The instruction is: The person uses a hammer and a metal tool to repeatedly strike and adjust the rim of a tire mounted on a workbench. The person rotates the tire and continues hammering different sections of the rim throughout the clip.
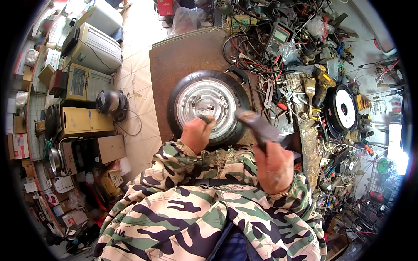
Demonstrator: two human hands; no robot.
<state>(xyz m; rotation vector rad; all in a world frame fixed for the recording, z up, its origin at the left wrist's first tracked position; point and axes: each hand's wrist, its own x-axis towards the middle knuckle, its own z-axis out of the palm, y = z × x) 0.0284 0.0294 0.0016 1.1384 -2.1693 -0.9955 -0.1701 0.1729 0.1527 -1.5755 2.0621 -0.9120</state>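
Note:
A small wheel with a black tyre [178,93] and a shiny silver hub [208,102] lies flat on a brown workbench [183,54]. My left hand [197,134] is closed around a thin dark tool [204,118] whose tip rests on the hub's near edge. My right hand [273,167] grips the dark handle of a hammer [257,124], raised and blurred, just right of the wheel. Both forearms wear camouflage sleeves.
Tangled wires, a multimeter [281,35], hand tools and a black round part with a white centre [344,108] crowd the bench's right side. On the tiled floor at left stand old yellow and grey appliances [82,119], boxes and a dark helmet-like object [111,103].

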